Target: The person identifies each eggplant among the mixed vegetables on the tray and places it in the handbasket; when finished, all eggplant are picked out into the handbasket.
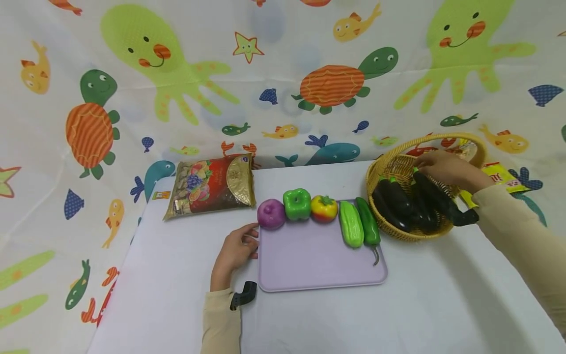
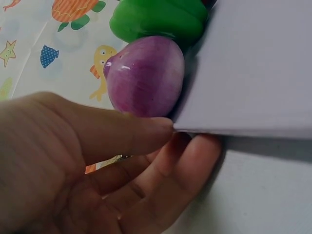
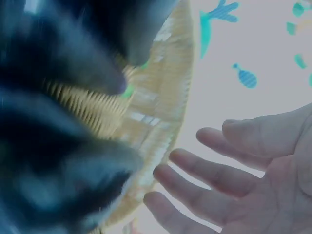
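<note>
My left hand (image 1: 233, 251) pinches the left edge of a pale lilac tray (image 1: 309, 260), thumb above and fingers beneath in the left wrist view. Along the tray's back edge sit a purple onion (image 1: 271, 214), a green bell pepper (image 1: 297, 204) and a yellow-red pepper (image 1: 324, 209). A light green cucumber (image 1: 351, 223) and a dark green chili pepper (image 1: 368, 221) lie at its right side. Over a wicker basket (image 1: 373, 169) of several eggplants (image 1: 395, 195) reaches my right hand (image 1: 444, 167). Its fingers look extended and hold nothing in the right wrist view.
A red and gold candy bag (image 1: 214, 184) lies at the back left, beside a small orange-green packet (image 1: 161, 195). Yellow packets (image 1: 504, 177) are partly behind the basket, whose tall handle arches over it. A patterned cloth (image 1: 274, 44) hangs behind the white table (image 1: 177, 275).
</note>
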`<state>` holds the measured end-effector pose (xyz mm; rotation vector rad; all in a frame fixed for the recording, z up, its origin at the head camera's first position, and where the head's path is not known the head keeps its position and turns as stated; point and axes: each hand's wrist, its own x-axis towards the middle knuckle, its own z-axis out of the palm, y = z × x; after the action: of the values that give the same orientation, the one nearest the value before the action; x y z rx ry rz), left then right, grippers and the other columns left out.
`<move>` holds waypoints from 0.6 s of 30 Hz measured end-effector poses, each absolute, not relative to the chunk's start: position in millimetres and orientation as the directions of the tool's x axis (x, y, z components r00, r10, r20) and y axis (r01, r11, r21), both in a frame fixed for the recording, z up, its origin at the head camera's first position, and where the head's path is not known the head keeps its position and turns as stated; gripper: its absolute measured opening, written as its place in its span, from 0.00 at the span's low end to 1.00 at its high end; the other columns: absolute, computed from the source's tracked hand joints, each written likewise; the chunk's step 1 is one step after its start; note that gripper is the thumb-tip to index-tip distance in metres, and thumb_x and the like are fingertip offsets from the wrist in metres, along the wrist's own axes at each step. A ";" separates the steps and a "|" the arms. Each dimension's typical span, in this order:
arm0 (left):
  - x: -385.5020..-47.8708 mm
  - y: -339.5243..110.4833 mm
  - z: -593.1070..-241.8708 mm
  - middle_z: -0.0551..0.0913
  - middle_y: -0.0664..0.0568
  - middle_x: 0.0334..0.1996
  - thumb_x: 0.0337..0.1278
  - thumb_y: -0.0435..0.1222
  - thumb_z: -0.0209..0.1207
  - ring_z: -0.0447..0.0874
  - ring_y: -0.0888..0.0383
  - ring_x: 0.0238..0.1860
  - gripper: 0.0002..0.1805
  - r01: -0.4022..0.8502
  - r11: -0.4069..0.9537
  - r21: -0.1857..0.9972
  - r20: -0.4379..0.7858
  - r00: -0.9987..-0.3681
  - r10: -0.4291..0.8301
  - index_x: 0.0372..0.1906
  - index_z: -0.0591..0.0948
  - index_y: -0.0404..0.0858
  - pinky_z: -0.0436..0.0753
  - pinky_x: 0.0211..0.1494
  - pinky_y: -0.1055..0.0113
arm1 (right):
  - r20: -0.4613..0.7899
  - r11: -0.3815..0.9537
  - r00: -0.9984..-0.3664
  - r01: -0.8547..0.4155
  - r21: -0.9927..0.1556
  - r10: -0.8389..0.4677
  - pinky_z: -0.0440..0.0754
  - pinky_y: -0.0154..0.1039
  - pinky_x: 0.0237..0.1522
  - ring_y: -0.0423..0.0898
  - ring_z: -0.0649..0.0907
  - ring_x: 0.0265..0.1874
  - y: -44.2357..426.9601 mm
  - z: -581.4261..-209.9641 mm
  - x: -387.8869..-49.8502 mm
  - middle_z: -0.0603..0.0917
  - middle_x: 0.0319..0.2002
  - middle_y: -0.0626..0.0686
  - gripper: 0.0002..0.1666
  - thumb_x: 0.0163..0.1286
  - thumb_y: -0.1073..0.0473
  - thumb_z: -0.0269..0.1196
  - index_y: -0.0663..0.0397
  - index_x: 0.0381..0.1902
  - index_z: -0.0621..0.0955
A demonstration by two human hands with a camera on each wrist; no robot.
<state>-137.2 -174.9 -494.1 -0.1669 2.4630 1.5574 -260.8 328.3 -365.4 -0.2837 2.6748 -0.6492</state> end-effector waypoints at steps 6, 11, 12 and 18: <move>-138.6 -170.9 -494.6 0.80 0.39 0.46 0.58 0.16 0.56 0.83 0.57 0.29 0.30 -0.213 0.427 0.879 -0.243 -0.970 0.018 0.68 0.75 0.29 0.91 0.30 0.63 | -0.131 0.831 -0.966 -0.119 -0.544 -0.224 0.69 0.74 0.61 0.74 0.72 0.62 309.6 -376.3 -205.5 0.73 0.63 0.76 0.25 0.82 0.60 0.48 0.73 0.67 0.71; -138.8 -177.2 -486.1 0.80 0.39 0.48 0.60 0.18 0.55 0.84 0.54 0.35 0.30 -0.207 0.452 0.868 -0.255 -0.966 0.046 0.69 0.74 0.29 0.91 0.34 0.62 | -0.051 0.728 -0.992 -0.047 -0.684 -0.112 0.79 0.70 0.55 0.70 0.76 0.60 279.0 -399.8 -132.1 0.76 0.64 0.70 0.24 0.83 0.56 0.49 0.64 0.68 0.74; -139.2 -180.0 -482.2 0.80 0.38 0.49 0.62 0.19 0.56 0.85 0.53 0.37 0.29 -0.201 0.463 0.863 -0.249 -0.967 0.045 0.70 0.73 0.30 0.91 0.35 0.62 | -0.024 0.713 -0.996 -0.046 -0.700 -0.088 0.82 0.69 0.52 0.70 0.77 0.59 272.6 -404.1 -120.6 0.78 0.63 0.69 0.23 0.83 0.56 0.50 0.63 0.67 0.75; -141.8 -194.3 -438.0 0.80 0.37 0.58 0.72 0.31 0.56 0.87 0.42 0.49 0.27 -0.123 0.574 0.810 -0.155 -0.988 0.007 0.74 0.70 0.35 0.91 0.46 0.56 | 0.139 0.717 -0.987 -0.041 -0.696 0.078 0.86 0.67 0.43 0.71 0.80 0.56 247.5 -412.4 -93.5 0.82 0.57 0.69 0.19 0.80 0.59 0.54 0.62 0.62 0.80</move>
<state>-141.8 -194.3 -438.0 -0.0991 2.6600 1.3856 -93.5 247.5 -412.4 0.0324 3.0562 -1.2447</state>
